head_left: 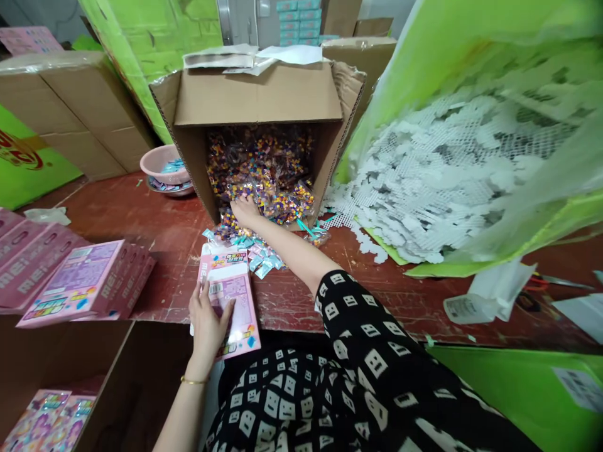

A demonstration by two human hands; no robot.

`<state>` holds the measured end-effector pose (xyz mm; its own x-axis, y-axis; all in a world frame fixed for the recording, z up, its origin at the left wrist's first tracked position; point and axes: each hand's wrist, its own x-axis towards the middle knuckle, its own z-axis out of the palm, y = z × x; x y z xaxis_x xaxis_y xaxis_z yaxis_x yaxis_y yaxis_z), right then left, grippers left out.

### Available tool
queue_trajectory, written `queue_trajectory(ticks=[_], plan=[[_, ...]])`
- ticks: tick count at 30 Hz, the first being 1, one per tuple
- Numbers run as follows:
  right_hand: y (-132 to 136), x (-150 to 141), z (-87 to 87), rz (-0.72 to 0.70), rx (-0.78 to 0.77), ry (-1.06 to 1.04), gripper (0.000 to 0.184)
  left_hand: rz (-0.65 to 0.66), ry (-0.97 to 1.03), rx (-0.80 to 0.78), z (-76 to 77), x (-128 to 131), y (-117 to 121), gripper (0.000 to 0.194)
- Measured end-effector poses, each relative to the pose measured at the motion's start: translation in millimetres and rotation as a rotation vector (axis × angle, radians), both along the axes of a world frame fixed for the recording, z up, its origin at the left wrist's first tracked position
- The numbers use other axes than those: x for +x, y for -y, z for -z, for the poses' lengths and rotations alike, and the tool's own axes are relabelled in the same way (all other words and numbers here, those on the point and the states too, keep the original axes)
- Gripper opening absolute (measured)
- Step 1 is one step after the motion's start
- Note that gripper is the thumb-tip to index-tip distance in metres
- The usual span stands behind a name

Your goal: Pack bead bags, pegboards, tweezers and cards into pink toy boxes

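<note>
My left hand [207, 317] lies on a pink printed box [233, 301] at the near edge of the red table, fingers curled round its left side. My right hand [245, 210] reaches forward into the mouth of a tipped cardboard carton [259, 100], closed on a small clear bag of coloured beads [277, 201]. More bead bags fill the carton and spill out in front of it. Small blue packets [259, 257] lie between the carton and the pink box.
A stack of pink boxes [85, 282] lies at the left, above an open carton [51, 402] holding more. A pink bowl [164, 166] stands beside the tipped carton. A green bag of white mesh pieces [452, 169] fills the right. Sealed cartons [75, 107] stand behind.
</note>
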<state>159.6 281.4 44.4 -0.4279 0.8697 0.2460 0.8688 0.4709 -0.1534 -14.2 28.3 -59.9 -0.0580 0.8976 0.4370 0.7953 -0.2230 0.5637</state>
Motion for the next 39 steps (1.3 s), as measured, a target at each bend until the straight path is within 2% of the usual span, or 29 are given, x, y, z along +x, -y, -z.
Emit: queue_trajectory(ticks=[2,4,6,8,9,11,13,15,16,19,21,23,24,27,29,32,35,36,39], plan=[[-4,3,-11.0,0.016,-0.03,-0.074,0.022,0.069,0.052,0.017,-9.6,8,6,0.074],[4,16,-21.2,-0.008,-0.02,-0.249,0.014,0.128,0.176,0.01,-21.0,16,9,0.069],[32,35,-25.1,-0.057,-0.014,-0.47,0.016,0.18,0.387,-0.033,-31.8,28,9,0.067],[81,51,-18.6,-0.088,-0.083,-0.665,0.023,0.237,0.665,-0.093,-39.2,44,5,0.073],[111,56,-10.8,-0.083,-0.142,-0.754,0.027,0.26,0.803,-0.143,-40.9,54,3,0.075],[174,63,12.8,-0.042,-0.288,-0.917,0.036,0.255,1.008,-0.294,-40.0,76,1,0.066],[226,72,42.3,0.055,-0.379,-1.049,0.043,0.23,1.088,-0.478,-34.6,99,3,0.054],[259,92,69.4,0.216,-0.365,-1.1,0.05,0.256,1.092,-0.611,-27.2,119,9,0.05],[268,108,80.3,0.318,-0.304,-1.08,0.051,0.288,1.083,-0.649,-23.6,126,13,0.05],[274,167,100.5,0.658,-0.077,-0.815,0.038,0.378,1.04,-0.728,-15.1,139,21,0.052],[271,205,106.9,0.812,-0.11,-0.594,0.051,0.415,1.009,-0.772,-11.9,140,23,0.052],[269,235,110.4,0.84,-0.217,-0.508,0.06,0.443,0.991,-0.804,-9.6,139,23,0.051],[268,247,111.5,0.822,-0.214,-0.521,0.06,0.448,0.99,-0.805,-8.4,138,23,0.051],[270,274,113.8,0.805,0.052,-0.654,0.055,0.379,1.003,-0.725,-4.1,134,24,0.056],[274,285,115.8,0.825,0.13,-0.755,0.05,0.312,1.005,-0.7,-2.1,131,26,0.06],[284,283,120.5,0.738,-0.084,-0.795,0.054,0.31,0.97,-0.794,-3.4,130,30,0.061],[290,268,124.9,0.69,-0.217,-0.641,0.062,0.344,0.954,-0.827,-6.8,132,32,0.061],[290,263,125.4,0.703,-0.219,-0.616,0.057,0.359,0.956,-0.822,-7.1,132,32,0.061],[290,256,123.2,0.729,-0.145,-0.674,0.024,0.392,0.954,-0.796,-4.4,132,30,0.06]])
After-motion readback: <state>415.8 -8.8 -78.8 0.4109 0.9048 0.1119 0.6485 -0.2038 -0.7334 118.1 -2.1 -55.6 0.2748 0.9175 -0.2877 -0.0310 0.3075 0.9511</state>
